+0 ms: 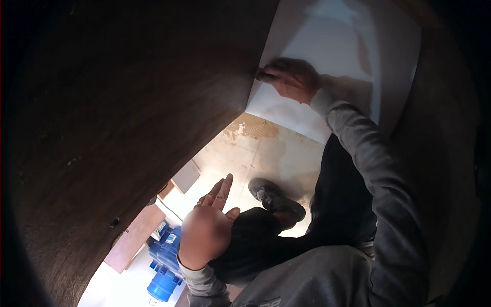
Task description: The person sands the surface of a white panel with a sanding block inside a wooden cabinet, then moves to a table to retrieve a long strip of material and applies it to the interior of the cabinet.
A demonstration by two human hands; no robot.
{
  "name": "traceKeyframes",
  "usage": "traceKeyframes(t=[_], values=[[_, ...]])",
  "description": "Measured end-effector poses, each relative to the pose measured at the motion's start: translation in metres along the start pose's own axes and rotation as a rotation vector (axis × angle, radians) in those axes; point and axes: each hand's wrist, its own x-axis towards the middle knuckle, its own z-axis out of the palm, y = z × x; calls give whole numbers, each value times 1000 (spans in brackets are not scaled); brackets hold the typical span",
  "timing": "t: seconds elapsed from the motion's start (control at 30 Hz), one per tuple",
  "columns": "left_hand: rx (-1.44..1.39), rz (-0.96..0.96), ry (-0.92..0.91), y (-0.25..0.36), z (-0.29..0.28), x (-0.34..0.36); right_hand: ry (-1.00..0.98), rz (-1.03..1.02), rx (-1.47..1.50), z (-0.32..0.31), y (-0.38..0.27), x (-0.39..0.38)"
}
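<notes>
A dark wooden panel (128,102) lies left, a flat white board (332,46) just right of it; lower, a blue plastic container (164,284), seemingly on the pale floor (225,153), left of a black shoe (265,193).

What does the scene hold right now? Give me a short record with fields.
left hand: fingers extended, nothing visibly held; partly blurred
right hand: at the white panel, fingertips by the dark panel; grip unclear
panels: dark one fills the left; white one upper right
floor: dark shoe below centre
lower left: blue plastic object
</notes>
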Motion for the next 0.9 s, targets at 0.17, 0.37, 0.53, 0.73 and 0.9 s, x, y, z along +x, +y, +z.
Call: traceKeyframes(t=[0.17,0.37,0.53,0.73,0.9], values=[[31,10,2,1,0,2,-61,123,-37,-1,1,4],[23,27,5,1,1,1,-26,125,-9,-9,-2,8],[24,14,-4,3,1,-1,-91,50,11,-13,-7,5],[0,40,22,3,2,0,-156,186,-1,-12,-8,4],[27,65,5,3,1,-1,-107,73,60,-16,-8,4]])
